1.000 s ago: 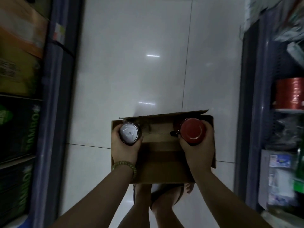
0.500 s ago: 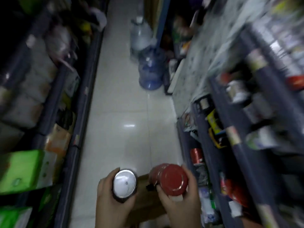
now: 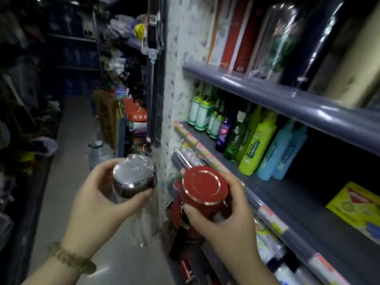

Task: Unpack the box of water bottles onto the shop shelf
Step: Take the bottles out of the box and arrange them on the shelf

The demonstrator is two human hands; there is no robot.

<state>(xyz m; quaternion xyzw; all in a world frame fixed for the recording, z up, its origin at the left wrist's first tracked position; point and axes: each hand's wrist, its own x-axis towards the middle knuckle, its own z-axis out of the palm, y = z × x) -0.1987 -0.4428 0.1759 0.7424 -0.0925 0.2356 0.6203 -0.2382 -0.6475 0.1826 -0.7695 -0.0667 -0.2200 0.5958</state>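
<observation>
Both bottles had risen from the cardboard box on the floor a second earlier to chest height beside the shop shelving, and the box itself was out of frame. The person's left hand (image 3: pixel 98 204) was wrapped around the clear bottle (image 3: pixel 136 194) just under its silver cap, thumb in front and fingers curled behind, a beaded bracelet (image 3: pixel 71 259) at the wrist. The right hand (image 3: pixel 223 214) clasped the red bottle (image 3: pixel 202 189) near its red, gold-rimmed lid, thumb on the near side and fingers around the far side; a dark strap hung down below it. The two bottles were held upright and near each other without touching, the red one just in front of the edge of the grey shelf (image 3: pixel 292 204) on the right. On that shelf stood green bottles (image 3: pixel 200 115), a purple bottle (image 3: pixel 226 130), lime-green bottles (image 3: pixel 258 149) and blue bottles (image 3: pixel 281 153), with a yellow box (image 3: pixel 357 204) farther along; bare shelf surface lay between the blue bottles and the box. An upper shelf (image 3: pixel 287 99) carried boxed and wrapped goods. Down the aisle, a large water jug (image 3: pixel 98 153) stood on the tiled floor (image 3: pixel 67 140), beside blurred stock on the left
</observation>
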